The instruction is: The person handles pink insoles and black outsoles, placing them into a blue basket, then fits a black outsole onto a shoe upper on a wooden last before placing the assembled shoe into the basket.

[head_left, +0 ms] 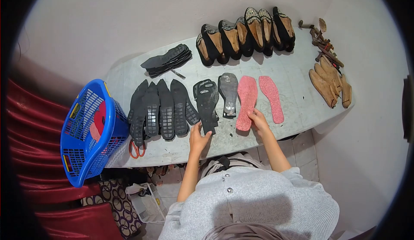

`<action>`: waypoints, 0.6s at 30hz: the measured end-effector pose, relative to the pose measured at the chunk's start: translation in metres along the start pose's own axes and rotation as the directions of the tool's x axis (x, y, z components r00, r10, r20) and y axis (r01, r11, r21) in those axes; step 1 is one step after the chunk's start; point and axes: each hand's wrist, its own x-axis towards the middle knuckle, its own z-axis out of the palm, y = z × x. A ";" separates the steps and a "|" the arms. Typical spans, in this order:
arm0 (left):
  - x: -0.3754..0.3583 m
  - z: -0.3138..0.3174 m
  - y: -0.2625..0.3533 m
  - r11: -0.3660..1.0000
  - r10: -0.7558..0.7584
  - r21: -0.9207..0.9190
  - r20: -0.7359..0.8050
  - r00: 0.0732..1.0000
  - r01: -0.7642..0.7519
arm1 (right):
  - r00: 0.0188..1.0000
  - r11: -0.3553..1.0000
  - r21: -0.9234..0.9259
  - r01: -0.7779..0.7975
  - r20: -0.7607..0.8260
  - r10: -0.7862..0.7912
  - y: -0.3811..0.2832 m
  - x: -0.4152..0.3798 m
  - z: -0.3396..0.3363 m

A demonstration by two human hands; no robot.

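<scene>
Pink insole (246, 97) sits pinched in right grip (258, 121); left grip (199, 141) at black sole (208, 105) unclear.

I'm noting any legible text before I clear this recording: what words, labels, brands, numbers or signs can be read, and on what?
None: no word, label, brand, number or sign is readable in this view.
Pale marks on the grey sole are too small to make out.
No lettering can be discerned on the pink insole at the right hand.

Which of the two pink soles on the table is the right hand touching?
The pink sole nearer the grey sole: the right hand touches its edge, while the other pink sole lies untouched.
</scene>
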 end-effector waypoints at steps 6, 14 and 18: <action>0.030 0.016 0.032 0.880 0.397 0.203 0.184 0.899 -0.430 | 0.962 0.937 -0.283 0.207 -0.113 -0.247 0.016 0.063 0.036; 0.051 0.061 0.024 0.782 0.351 0.364 0.413 0.840 -0.506 | 0.826 0.615 -0.767 0.182 -0.219 -0.519 0.047 0.104 0.058; 0.052 0.056 0.018 0.837 0.330 0.281 0.423 0.844 -0.469 | 0.814 0.594 -0.762 0.256 -0.163 -0.558 0.047 0.100 0.051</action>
